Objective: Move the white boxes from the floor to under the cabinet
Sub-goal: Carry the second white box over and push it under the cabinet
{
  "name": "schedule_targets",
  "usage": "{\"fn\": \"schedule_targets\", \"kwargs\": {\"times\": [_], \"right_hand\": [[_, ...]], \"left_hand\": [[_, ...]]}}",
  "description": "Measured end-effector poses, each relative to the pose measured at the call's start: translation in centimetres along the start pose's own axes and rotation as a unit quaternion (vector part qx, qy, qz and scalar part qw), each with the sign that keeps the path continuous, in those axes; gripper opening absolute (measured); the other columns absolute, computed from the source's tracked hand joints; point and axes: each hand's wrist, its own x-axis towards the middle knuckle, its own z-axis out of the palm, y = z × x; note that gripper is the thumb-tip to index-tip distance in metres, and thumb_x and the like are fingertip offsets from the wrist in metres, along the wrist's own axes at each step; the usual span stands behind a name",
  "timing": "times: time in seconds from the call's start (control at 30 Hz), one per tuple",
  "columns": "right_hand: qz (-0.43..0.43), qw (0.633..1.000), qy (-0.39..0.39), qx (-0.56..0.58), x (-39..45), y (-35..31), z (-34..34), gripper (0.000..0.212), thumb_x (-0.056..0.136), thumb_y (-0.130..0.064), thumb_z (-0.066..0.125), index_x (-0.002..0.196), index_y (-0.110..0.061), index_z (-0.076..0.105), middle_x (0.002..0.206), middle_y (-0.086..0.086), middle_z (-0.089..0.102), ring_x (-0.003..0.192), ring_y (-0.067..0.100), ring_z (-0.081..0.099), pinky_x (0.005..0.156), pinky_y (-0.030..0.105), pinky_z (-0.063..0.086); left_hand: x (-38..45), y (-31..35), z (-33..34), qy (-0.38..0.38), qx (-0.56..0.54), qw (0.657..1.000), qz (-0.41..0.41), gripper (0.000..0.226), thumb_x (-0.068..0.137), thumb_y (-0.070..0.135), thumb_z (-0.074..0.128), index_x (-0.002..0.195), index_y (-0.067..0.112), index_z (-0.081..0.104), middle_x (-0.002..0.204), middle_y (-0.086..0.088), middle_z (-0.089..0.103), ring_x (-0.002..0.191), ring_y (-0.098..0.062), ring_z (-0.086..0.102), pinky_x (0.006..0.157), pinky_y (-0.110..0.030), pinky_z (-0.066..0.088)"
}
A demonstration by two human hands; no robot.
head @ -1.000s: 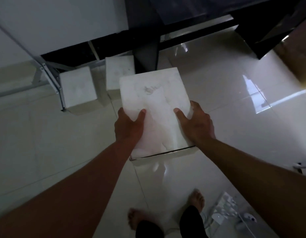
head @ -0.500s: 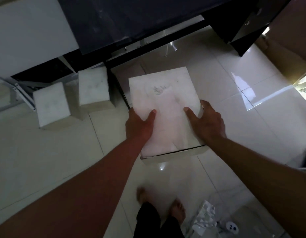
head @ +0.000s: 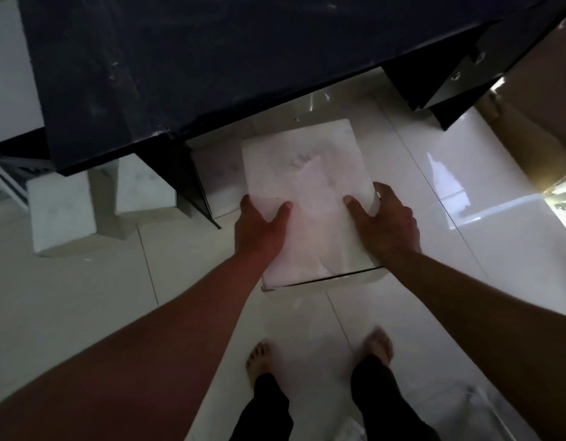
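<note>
I hold a large white box [head: 310, 186] in front of me, above the floor. My left hand [head: 259, 230] grips its left side with the thumb on top. On the right side my right hand [head: 386, 224] does the same. The dark cabinet [head: 211, 65] fills the top of the view, and the box's far edge lies just in front of its lower edge. Two more white boxes [head: 60, 214] [head: 144, 189] stand on the floor at the left, partly under the cabinet. A third white box [head: 221, 179] sits behind the dark cabinet leg [head: 183, 179].
The floor is glossy pale tile [head: 84, 297]. My bare feet [head: 380, 348] stand below the box. A dark cabinet section [head: 450, 78] with round knobs reaches the floor at the upper right. White metal bars [head: 5, 183] lie at the far left. A brown surface [head: 545, 106] borders the right.
I have stepped forward with the box held in both hands. The cabinet is much closer and fills the top of the view; the boxes on the floor have shifted left.
</note>
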Motion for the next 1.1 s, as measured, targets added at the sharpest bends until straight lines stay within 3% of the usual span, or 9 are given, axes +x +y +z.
{"fn": "schedule_targets", "kwargs": {"times": [0.3,0.5,0.67,1.1], "right_hand": [[-0.065,0.997,-0.037,0.006,8.2,4.1,-2.9,0.063,0.087,-0.066,0.051,0.137,-0.029,0.043,0.119,0.009,0.065,0.107,0.036,0.059,0.089,0.042,0.045],[-0.086,0.995,-0.041,0.006,13.8,7.8,-0.4,0.063,0.088,-0.064,0.051,0.138,-0.027,0.043,0.120,0.009,0.064,0.108,0.037,0.058,0.088,0.041,0.044],[-0.096,0.995,-0.030,0.004,19.4,11.5,5.9,0.063,0.087,-0.066,0.050,0.136,-0.027,0.043,0.119,0.010,0.065,0.108,0.038,0.058,0.087,0.042,0.044],[-0.130,0.991,-0.023,0.006,28.9,21.1,25.6,0.060,0.086,-0.069,0.048,0.130,-0.029,0.046,0.112,0.009,0.067,0.102,0.036,0.060,0.078,0.039,0.044]], "left_hand": [[0.4,3.8,7.5,0.051,-0.026,0.998,-0.040,0.057,0.085,0.051,0.066,0.126,0.017,0.047,0.120,-0.003,0.064,0.110,-0.026,0.060,0.081,-0.025,0.042],[4.2,2.6,13.3,0.068,-0.018,0.997,-0.045,0.061,0.084,0.054,0.065,0.127,0.014,0.046,0.121,-0.006,0.064,0.111,-0.029,0.060,0.084,-0.028,0.044],[10.4,-1.8,19.0,0.076,-0.022,0.996,-0.036,0.078,0.080,0.060,0.065,0.137,0.013,0.040,0.127,-0.010,0.062,0.115,-0.031,0.059,0.096,-0.038,0.049],[23.4,-16.7,30.5,0.122,-0.047,0.990,-0.048,0.069,0.078,0.057,0.066,0.132,0.021,0.046,0.124,-0.003,0.063,0.111,-0.028,0.061,0.090,-0.032,0.050]]}}
